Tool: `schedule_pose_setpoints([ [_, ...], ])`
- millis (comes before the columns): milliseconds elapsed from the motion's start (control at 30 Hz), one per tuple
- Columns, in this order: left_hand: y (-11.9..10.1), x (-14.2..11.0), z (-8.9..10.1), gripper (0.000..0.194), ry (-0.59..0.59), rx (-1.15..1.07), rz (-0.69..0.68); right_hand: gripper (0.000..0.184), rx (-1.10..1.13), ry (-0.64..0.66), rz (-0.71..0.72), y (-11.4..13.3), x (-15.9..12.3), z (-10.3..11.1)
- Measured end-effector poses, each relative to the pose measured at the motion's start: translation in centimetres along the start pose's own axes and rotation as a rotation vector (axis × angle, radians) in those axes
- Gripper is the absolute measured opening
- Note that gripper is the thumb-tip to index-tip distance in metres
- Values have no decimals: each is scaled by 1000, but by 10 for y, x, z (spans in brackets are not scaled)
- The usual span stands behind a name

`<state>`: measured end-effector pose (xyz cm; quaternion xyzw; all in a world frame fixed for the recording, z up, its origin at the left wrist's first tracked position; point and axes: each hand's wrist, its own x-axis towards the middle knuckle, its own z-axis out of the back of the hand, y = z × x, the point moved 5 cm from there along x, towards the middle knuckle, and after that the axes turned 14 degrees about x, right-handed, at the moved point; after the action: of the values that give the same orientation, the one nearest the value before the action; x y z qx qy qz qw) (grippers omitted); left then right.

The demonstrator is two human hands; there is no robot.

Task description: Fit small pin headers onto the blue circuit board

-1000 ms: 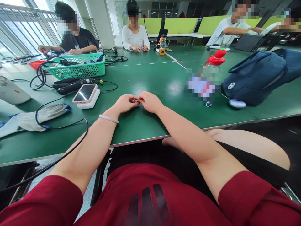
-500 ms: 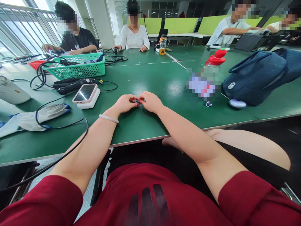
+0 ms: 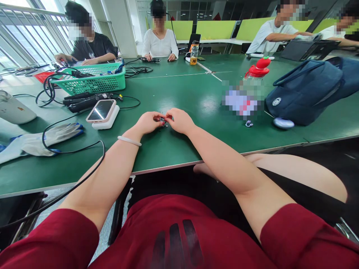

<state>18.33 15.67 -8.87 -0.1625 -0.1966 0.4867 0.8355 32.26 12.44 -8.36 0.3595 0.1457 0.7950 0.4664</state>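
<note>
My left hand (image 3: 150,122) and my right hand (image 3: 179,120) meet fingertip to fingertip over the green table (image 3: 179,149). Between their pinched fingers is a small dark, shiny metallic object (image 3: 163,121), partly covered by the fingers and too small to name. A thin bright end of it, or of a second piece, shows just below the fingertips. Both hands are closed, with thumb and forefinger pressed together. A pale band (image 3: 129,141) circles my left wrist.
Left of my hands lie a phone (image 3: 101,111) on a white box, grey-white gloves (image 3: 56,138) and black cables. A green basket (image 3: 92,80) stands behind. To the right are a red-capped bottle (image 3: 256,71), a dark blue backpack (image 3: 305,93) and a small ring-like item (image 3: 248,123). People sit across the table.
My fingers have shifted slightly around the small object, and a little more of its bright lower end shows. Across the table, the person in white has moved a hand holding a dark item rightward.
</note>
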Motion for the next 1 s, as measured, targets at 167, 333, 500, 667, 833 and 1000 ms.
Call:
schedule_pose_setpoints([
  [167, 14, -1, 9, 36, -90, 53, 199, 14, 9, 178, 81, 6, -2, -11],
  [333, 18, 0, 10, 34, -144, 36, 203, 13, 8, 247, 102, 9, -3, -18],
  [500, 17, 1, 7, 34, -136, 25, 173, 17, 10, 253, 137, 14, -5, -18],
  [667, 16, 1, 8, 33, -123, 28, 156, 14, -111, 284, 168, 23, -9, -24],
  [833, 17, 2, 7, 33, -121, 16, 150, 17, -186, 277, 178, 25, -10, -24],
  [1000, 17, 2, 7, 34, -116, 12, 147, 28, -215, 338, 179, 30, -13, -24],
])
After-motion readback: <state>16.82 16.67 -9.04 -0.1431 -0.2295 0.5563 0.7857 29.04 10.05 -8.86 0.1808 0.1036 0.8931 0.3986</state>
